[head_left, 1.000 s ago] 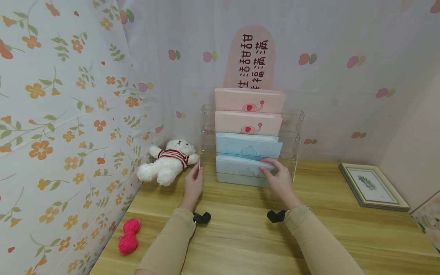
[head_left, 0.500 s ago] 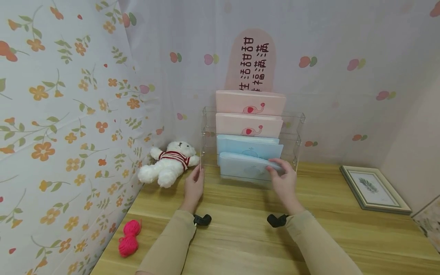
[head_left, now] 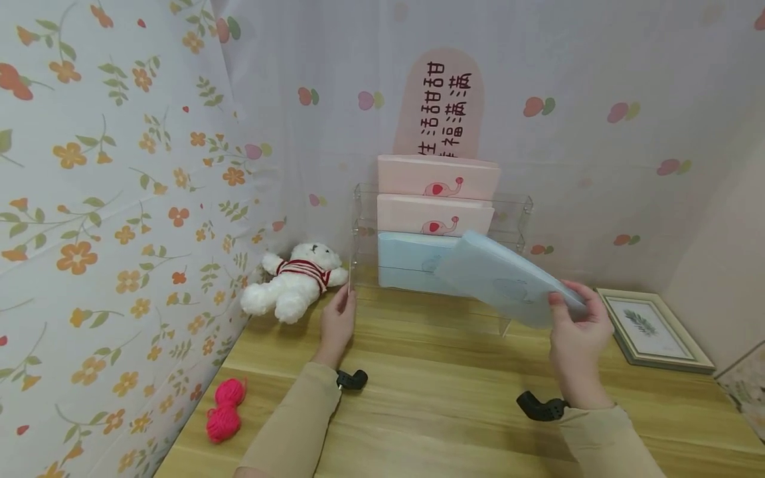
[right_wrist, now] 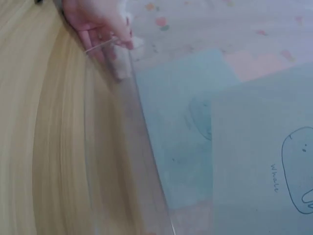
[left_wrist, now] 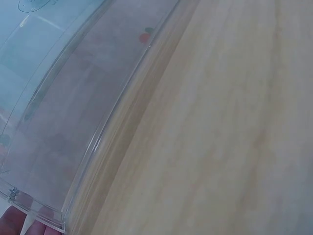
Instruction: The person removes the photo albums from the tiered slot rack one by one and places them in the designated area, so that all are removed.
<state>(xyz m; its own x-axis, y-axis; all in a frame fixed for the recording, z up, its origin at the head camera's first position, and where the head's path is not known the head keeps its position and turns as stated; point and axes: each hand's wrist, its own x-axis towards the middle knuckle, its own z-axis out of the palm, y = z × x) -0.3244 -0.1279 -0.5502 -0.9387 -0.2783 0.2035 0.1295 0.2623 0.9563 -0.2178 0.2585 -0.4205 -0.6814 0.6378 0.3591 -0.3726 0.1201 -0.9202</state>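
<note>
My right hand (head_left: 581, 342) pinches one end of a light blue notebook (head_left: 508, 282) with a whale drawing, thumb in front. The notebook hangs tilted in front of the right part of a clear acrylic rack (head_left: 355, 229). In the right wrist view, "Whale" is printed on its cover (right_wrist: 249, 147). My left hand (head_left: 337, 322) grips the rack's left edge between thumb and fingers; its fingertips (left_wrist: 41, 228) show at the bottom of the left wrist view. Another blue notebook (head_left: 409, 259) stands in the rack, partly hidden, with two pink elephant notebooks (head_left: 400, 212) above it.
A white teddy bear (head_left: 287, 282) in a striped sweater lies left of the rack. Pink yarn (head_left: 225, 411) sits at the table's left edge. At the right lies a picture frame (head_left: 654, 328). Patterned cloth walls (head_left: 119, 232) stand at the left and back.
My right hand has lifted the front blue notebook out of the rack's lowest slot and carried it right and toward me, tilting it. My left hand has stayed at the rack's left edge.
</note>
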